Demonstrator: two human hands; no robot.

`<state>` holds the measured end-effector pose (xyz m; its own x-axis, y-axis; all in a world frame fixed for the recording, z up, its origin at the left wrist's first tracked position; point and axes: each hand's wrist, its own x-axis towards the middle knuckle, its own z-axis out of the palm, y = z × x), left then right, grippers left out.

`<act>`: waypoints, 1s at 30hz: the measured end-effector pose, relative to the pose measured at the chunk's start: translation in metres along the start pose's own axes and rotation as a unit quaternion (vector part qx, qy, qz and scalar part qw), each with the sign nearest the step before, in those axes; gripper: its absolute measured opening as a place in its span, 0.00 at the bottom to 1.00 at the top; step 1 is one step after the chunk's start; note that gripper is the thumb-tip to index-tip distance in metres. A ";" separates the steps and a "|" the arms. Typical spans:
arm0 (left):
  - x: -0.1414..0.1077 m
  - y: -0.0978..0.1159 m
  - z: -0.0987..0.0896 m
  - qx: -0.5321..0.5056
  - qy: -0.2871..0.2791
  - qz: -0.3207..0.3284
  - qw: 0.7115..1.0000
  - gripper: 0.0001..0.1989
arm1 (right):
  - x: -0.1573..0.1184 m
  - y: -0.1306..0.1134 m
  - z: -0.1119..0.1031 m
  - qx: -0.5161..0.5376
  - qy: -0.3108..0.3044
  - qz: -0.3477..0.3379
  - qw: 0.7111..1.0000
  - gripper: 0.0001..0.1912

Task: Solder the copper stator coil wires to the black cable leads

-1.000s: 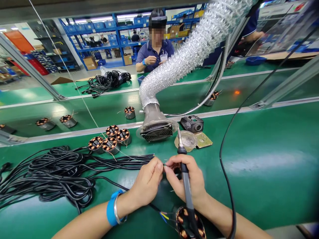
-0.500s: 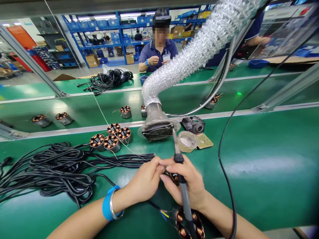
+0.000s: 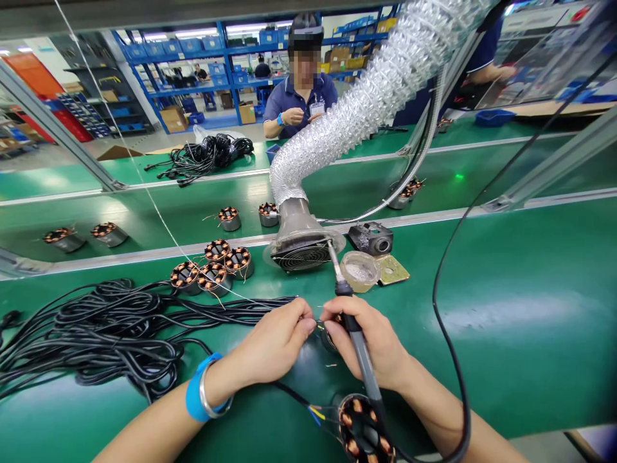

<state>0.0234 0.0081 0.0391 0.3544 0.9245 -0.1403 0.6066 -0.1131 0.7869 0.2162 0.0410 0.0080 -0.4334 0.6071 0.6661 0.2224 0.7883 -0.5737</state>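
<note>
My right hand [image 3: 373, 341] grips a soldering iron [image 3: 362, 366], its tip pointing up and away beside the fume hood. The thumb and forefinger of that hand also pinch close to a small stator [image 3: 330, 341], mostly hidden behind the fingers. Opposite, my left hand [image 3: 279, 341] is closed in a pinch, with a thin yellow-ended wire [image 3: 319, 326] showing at its fingertips. A larger view of another copper-wound stator [image 3: 354, 427] appears at the near edge; yellow and blue leads [image 3: 315, 415] of a black cable run to it.
Black cables [image 3: 106, 328] lie heaped at left, beside several stators [image 3: 212, 278]. A fume hood [image 3: 303, 247] on a silver duct [image 3: 337, 135] hangs ahead, near a solder pot [image 3: 359, 271] and iron stand [image 3: 371, 238]. A co-worker [image 3: 301, 103] sits across.
My fingertips have drawn slightly apart, baring the yellow wire end between them. Stators on the middle belt have shifted left. The view has turned a little.
</note>
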 end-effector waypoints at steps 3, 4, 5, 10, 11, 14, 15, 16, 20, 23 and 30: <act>0.002 -0.002 -0.001 -0.025 -0.005 -0.013 1.000 0.09 | 0.000 -0.001 0.000 0.001 -0.007 -0.002 1.000 0.17; 0.003 -0.003 0.000 -0.044 -0.006 -0.017 0.999 0.09 | 0.000 -0.001 0.001 -0.002 -0.004 -0.004 1.000 0.17; 0.004 -0.004 0.000 -0.071 -0.010 -0.020 0.997 0.10 | 0.000 -0.001 0.002 -0.004 0.001 -0.006 1.000 0.17; 0.014 -0.013 0.008 -0.269 -0.020 -0.042 0.962 0.14 | 0.001 0.000 0.011 -0.036 0.065 0.008 0.997 0.14; 0.017 -0.014 0.009 -0.289 -0.008 -0.047 0.956 0.14 | 0.001 0.000 0.013 -0.045 0.076 0.008 0.996 0.13; 0.026 -0.019 0.011 -0.291 0.043 -0.056 0.954 0.13 | -0.001 0.002 0.013 -0.071 0.091 0.008 0.993 0.13; 0.029 -0.020 0.011 -0.284 0.057 -0.056 0.956 0.12 | -0.003 0.002 0.011 -0.073 0.095 0.015 0.993 0.14; 0.031 -0.022 0.011 -0.276 0.066 -0.055 0.957 0.12 | -0.005 0.001 0.007 -0.069 0.099 0.026 0.992 0.16; 0.036 -0.029 0.012 -0.252 0.069 -0.055 0.964 0.10 | -0.012 -0.006 -0.011 -0.040 0.105 0.063 0.992 0.27; 0.036 -0.031 0.013 -0.241 0.062 -0.045 0.968 0.10 | -0.015 -0.011 -0.022 -0.016 0.118 0.061 0.991 0.23; 0.034 -0.026 0.012 -0.206 0.065 -0.039 0.976 0.10 | -0.019 -0.004 -0.021 0.031 0.193 0.138 0.971 0.07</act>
<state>0.0280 0.0377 0.0073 0.2089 0.9660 -0.1521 0.2816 0.0895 0.9553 0.2421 0.0286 0.0075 -0.0031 0.7968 0.6042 0.2249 0.5893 -0.7760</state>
